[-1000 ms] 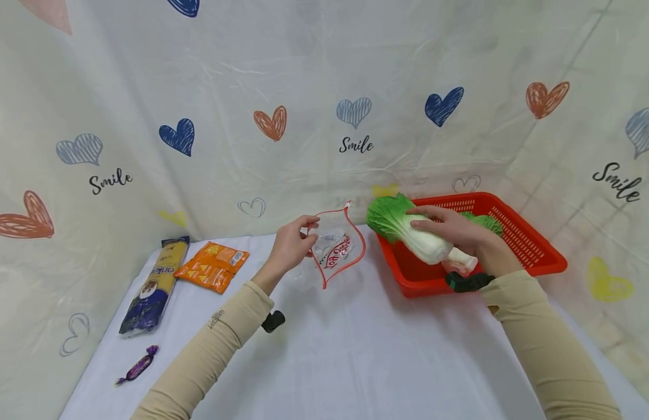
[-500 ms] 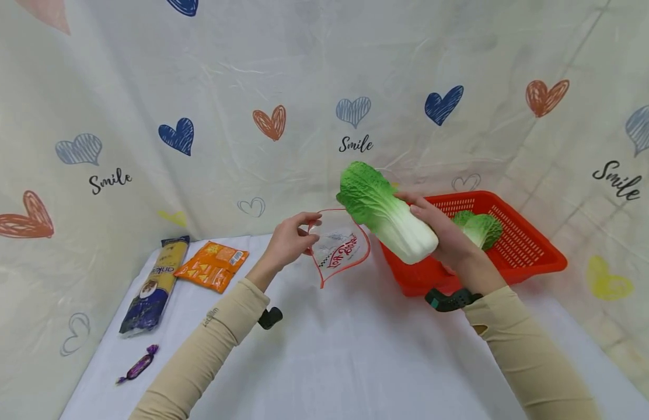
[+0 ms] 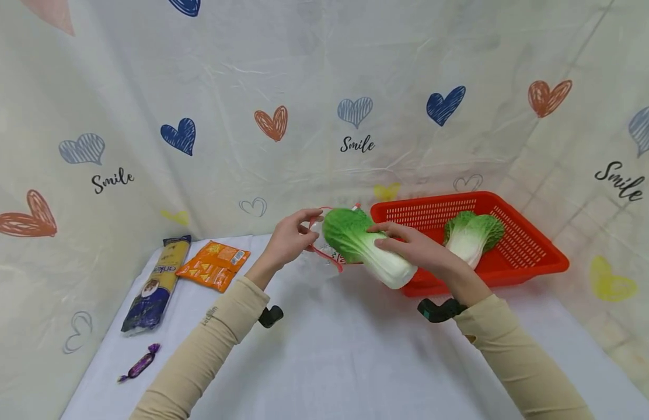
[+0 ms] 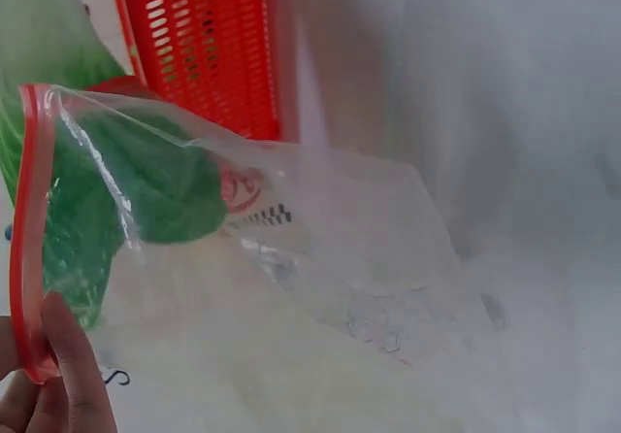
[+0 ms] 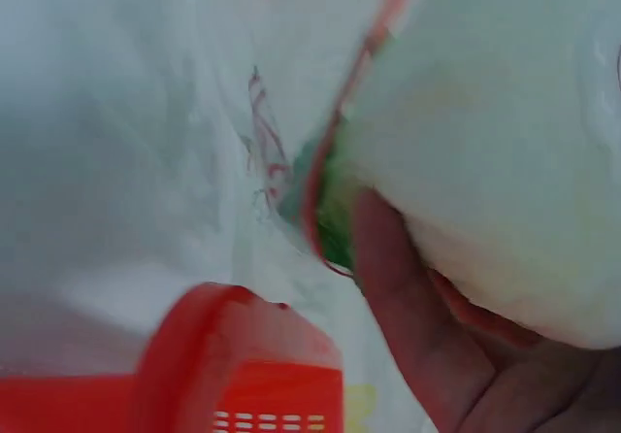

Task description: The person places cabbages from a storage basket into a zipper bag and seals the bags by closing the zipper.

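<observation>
My left hand [image 3: 289, 238] pinches the red rim of a clear zip bag [image 4: 359, 258] with red printing, whose mouth stands spread. My right hand [image 3: 416, 248] grips a napa cabbage [image 3: 369, 245] around its white stalk. The cabbage's green leafy end points left, and in the left wrist view it shows through the clear film, inside the bag's mouth. In the right wrist view the red rim [image 5: 315, 185] crosses over the leaves while the white base [image 5: 505, 151] stays outside. Much of the bag is hidden behind the cabbage in the head view.
A red plastic basket [image 3: 545, 265] at the right holds another, smaller cabbage [image 3: 471, 236]. On the left lie a blue and yellow packet [image 3: 155, 286], an orange snack bag [image 3: 214, 265] and a purple wrapped candy [image 3: 139, 364]. A printed curtain rises behind the table.
My right hand has lifted the cabbage out of the red basket and carried it left, leaf end into the bag's mouth. The left hand has stayed nearly still, holding the rim.
</observation>
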`<act>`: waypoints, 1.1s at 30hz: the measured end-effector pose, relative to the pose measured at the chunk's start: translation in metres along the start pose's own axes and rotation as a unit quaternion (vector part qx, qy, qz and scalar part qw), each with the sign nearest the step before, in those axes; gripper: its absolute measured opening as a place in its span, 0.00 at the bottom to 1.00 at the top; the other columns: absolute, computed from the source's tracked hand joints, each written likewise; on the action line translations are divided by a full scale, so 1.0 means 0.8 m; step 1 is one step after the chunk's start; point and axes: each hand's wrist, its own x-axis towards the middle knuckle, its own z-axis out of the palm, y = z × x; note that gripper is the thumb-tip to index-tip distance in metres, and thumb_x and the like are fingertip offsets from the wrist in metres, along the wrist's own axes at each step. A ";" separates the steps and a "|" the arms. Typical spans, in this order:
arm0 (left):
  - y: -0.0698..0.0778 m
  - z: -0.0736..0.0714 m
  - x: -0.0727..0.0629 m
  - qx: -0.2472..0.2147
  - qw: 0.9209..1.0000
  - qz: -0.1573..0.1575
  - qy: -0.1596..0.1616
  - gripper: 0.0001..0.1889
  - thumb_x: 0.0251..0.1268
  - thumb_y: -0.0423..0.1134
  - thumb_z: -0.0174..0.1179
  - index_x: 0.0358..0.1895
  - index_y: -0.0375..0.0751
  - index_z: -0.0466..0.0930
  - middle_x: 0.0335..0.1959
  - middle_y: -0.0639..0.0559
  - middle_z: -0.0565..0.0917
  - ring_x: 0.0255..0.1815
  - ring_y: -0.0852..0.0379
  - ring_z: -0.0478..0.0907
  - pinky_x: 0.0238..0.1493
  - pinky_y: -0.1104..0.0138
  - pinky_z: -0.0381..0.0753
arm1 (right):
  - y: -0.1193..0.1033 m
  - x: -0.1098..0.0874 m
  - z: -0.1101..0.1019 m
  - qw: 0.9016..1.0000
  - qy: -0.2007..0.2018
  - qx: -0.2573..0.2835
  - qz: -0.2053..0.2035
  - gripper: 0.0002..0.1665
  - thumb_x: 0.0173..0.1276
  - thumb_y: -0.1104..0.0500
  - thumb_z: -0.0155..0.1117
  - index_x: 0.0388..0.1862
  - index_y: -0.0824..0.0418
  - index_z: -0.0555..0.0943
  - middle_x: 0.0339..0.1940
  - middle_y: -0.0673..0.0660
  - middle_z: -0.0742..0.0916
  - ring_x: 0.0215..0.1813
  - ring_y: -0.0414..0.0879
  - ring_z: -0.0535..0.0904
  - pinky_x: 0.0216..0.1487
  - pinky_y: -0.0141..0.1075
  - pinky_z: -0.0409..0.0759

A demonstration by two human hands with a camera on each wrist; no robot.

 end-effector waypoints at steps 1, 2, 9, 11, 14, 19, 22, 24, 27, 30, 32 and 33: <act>0.000 0.000 -0.001 0.009 1.000 0.009 -0.003 0.27 0.66 0.28 0.56 0.68 0.49 0.71 0.60 0.51 0.79 0.40 0.49 0.80 0.32 0.64 0.85 | -0.004 0.001 0.001 0.999 -0.014 -0.029 -0.004 0.26 0.71 0.44 0.59 0.66 0.48 0.74 0.67 0.55 0.73 0.63 0.54 0.70 0.58 0.50 0.72; 0.001 0.001 -0.001 0.020 1.000 0.019 -0.007 0.27 0.66 0.27 0.56 0.69 0.49 0.71 0.60 0.52 0.79 0.40 0.50 0.81 0.31 0.64 0.84 | -0.007 0.001 0.001 0.998 -0.028 -0.056 -0.006 0.25 0.70 0.44 0.60 0.64 0.46 0.76 0.69 0.54 0.72 0.67 0.53 0.66 0.61 0.51 0.70; 0.007 0.011 -0.004 0.105 0.990 0.086 -0.044 0.27 0.63 0.26 0.54 0.66 0.48 0.74 0.61 0.53 0.79 0.39 0.57 0.80 0.25 0.68 0.77 | -0.022 0.013 0.014 0.984 -0.032 -0.171 -0.037 0.25 0.70 0.45 0.61 0.64 0.49 0.78 0.61 0.56 0.79 0.57 0.53 0.75 0.54 0.50 0.75; 0.008 0.016 -0.004 0.121 0.986 0.099 -0.051 0.27 0.62 0.25 0.54 0.66 0.47 0.74 0.61 0.53 0.79 0.39 0.57 0.80 0.25 0.69 0.76 | -0.021 0.017 0.019 0.981 -0.035 -0.184 -0.056 0.26 0.70 0.46 0.61 0.64 0.51 0.77 0.60 0.57 0.80 0.53 0.53 0.76 0.50 0.47 0.77; 0.010 0.021 -0.004 0.135 0.983 0.116 -0.052 0.27 0.60 0.23 0.55 0.65 0.43 0.75 0.59 0.50 0.80 0.39 0.55 0.81 0.25 0.69 0.76 | -0.019 0.021 0.025 0.977 -0.031 -0.197 -0.069 0.27 0.70 0.46 0.61 0.65 0.52 0.77 0.59 0.58 0.80 0.51 0.53 0.76 0.46 0.44 0.78; 0.010 0.024 -0.005 0.155 0.980 0.120 -0.042 0.27 0.61 0.23 0.56 0.65 0.42 0.75 0.59 0.51 0.80 0.37 0.55 0.81 0.24 0.70 0.74 | -0.012 0.024 0.030 0.972 -0.039 -0.207 -0.099 0.26 0.69 0.48 0.63 0.65 0.51 0.78 0.58 0.56 0.81 0.54 0.51 0.75 0.49 0.46 0.78; 0.009 0.025 -0.006 0.156 0.980 0.113 -0.041 0.27 0.62 0.24 0.57 0.65 0.43 0.74 0.60 0.52 0.79 0.39 0.55 0.81 0.24 0.70 0.75 | -0.011 0.024 0.030 0.964 -0.068 -0.223 -0.127 0.25 0.69 0.48 0.63 0.64 0.50 0.78 0.59 0.55 0.80 0.57 0.51 0.75 0.52 0.47 0.78; 0.008 0.026 -0.006 0.156 0.980 0.113 -0.048 0.27 0.62 0.23 0.56 0.65 0.43 0.74 0.60 0.52 0.80 0.39 0.55 0.81 0.25 0.70 0.75 | -0.011 0.024 0.029 0.955 -0.082 -0.242 -0.149 0.25 0.69 0.48 0.63 0.64 0.49 0.79 0.61 0.54 0.79 0.59 0.50 0.74 0.53 0.47 0.78; 0.006 0.027 -0.006 0.152 0.980 0.116 -0.055 0.27 0.61 0.23 0.55 0.65 0.44 0.75 0.59 0.52 0.80 0.39 0.55 0.81 0.25 0.71 0.76 | -0.012 0.026 0.028 0.952 -0.092 -0.250 -0.152 0.24 0.69 0.50 0.64 0.64 0.49 0.79 0.61 0.54 0.79 0.59 0.50 0.74 0.54 0.47 0.77; 0.005 0.029 -0.008 0.147 0.980 0.120 -0.053 0.28 0.59 0.22 0.55 0.64 0.44 0.75 0.59 0.52 0.81 0.38 0.55 0.81 0.25 0.70 0.75 | -0.011 0.031 0.031 0.961 -0.041 -0.252 -0.108 0.26 0.71 0.49 0.61 0.65 0.53 0.77 0.59 0.57 0.81 0.55 0.52 0.75 0.50 0.47 0.78; 0.004 0.031 -0.009 0.146 0.981 0.120 -0.054 0.28 0.59 0.22 0.56 0.64 0.43 0.75 0.58 0.51 0.81 0.38 0.56 0.81 0.25 0.70 0.75 | -0.010 0.033 0.036 0.973 -0.006 -0.224 -0.063 0.28 0.72 0.47 0.59 0.67 0.54 0.75 0.58 0.59 0.80 0.52 0.53 0.76 0.47 0.47 0.78; 0.004 0.033 -0.010 0.146 0.980 0.121 -0.056 0.28 0.58 0.22 0.57 0.65 0.43 0.75 0.58 0.51 0.81 0.37 0.56 0.80 0.25 0.70 0.75 | -0.011 0.034 0.038 0.978 0.007 -0.206 -0.043 0.29 0.72 0.46 0.57 0.69 0.55 0.73 0.56 0.61 0.80 0.50 0.54 0.76 0.45 0.47 0.79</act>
